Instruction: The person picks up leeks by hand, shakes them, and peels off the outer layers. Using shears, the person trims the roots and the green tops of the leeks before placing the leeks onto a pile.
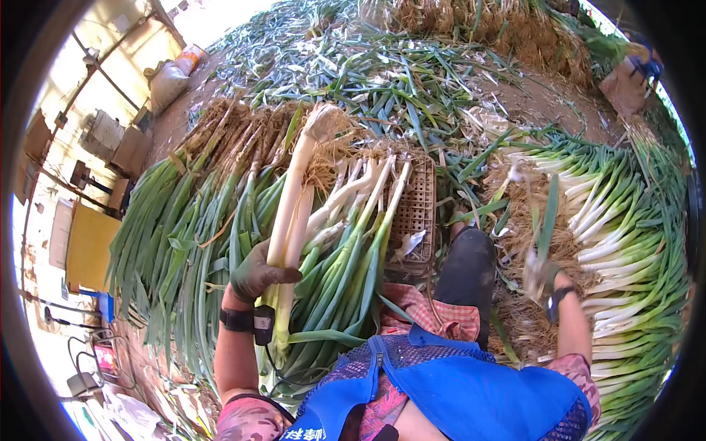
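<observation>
My left hand [263,273], in a dark glove, is closed around the white stalks of a couple of large leeks [290,198], their roots pointing up and away from me. Under and beside them lie more leeks [360,213] with green leaves toward me, partly over a brown plastic crate [414,206]. My right hand [543,281], gloved and blurred, is over the roots on the right, near a green leaf [548,217]; its fingers and anything in them are smeared by motion. A long row of leeks [614,257] with white stalks lies just right of that hand.
Unpeeled leeks with brown roots [169,198] lie at the left. Loose leaves [331,66] cover the floor ahead. Another person [643,66] is at the upper right. A sack [168,87] and boxes [131,151] stand by the left wall.
</observation>
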A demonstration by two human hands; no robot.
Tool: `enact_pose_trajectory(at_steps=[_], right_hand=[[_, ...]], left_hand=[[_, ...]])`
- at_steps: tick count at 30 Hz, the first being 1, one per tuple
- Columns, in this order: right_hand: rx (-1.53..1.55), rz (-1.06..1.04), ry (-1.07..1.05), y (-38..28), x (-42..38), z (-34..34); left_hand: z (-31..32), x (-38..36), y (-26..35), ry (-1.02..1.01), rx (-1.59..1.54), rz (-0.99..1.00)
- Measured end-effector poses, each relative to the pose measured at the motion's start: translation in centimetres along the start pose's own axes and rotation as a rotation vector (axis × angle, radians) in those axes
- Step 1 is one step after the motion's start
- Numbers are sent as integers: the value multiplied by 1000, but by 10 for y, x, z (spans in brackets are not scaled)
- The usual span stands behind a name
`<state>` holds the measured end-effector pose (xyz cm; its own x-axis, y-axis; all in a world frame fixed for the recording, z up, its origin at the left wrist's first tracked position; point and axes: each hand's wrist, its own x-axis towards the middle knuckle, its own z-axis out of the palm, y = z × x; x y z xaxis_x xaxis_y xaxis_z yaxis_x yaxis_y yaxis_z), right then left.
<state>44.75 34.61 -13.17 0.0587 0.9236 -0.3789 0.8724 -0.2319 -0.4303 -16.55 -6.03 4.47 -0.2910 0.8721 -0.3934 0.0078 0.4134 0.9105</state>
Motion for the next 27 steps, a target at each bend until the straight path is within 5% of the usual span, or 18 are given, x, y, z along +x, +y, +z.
enact_pose_trajectory(at_steps=[3,5,8,11,12,13,16,17,18,22,27], right_hand=[[-253,-13,-209,3,-22,30],[-351,-177,-189,-51,-23,31],[-193,-513,104,-194,-15,14],[219,-1095,688,-358,-24,-8],[243,-1196,692,-405,-54,-12],[324,-1331,582,-440,-89,-9],[597,-1666,-559,-468,-217,51],[627,-1609,-853,-466,-251,82],[796,-1353,-928,-470,-251,163],[1436,-668,-1188,-455,-295,178],[1559,-610,-1246,-452,-280,154]], left_hand=[[-1,8,3,-20,57,3],[2,10,5,-16,65,35],[7,10,11,2,59,117],[7,2,19,102,-11,174],[6,0,24,137,-28,189],[3,2,26,178,67,225],[15,7,39,245,86,309],[20,13,37,227,114,396],[32,13,43,210,40,445],[29,18,31,150,-48,526],[51,1,32,187,105,534]])
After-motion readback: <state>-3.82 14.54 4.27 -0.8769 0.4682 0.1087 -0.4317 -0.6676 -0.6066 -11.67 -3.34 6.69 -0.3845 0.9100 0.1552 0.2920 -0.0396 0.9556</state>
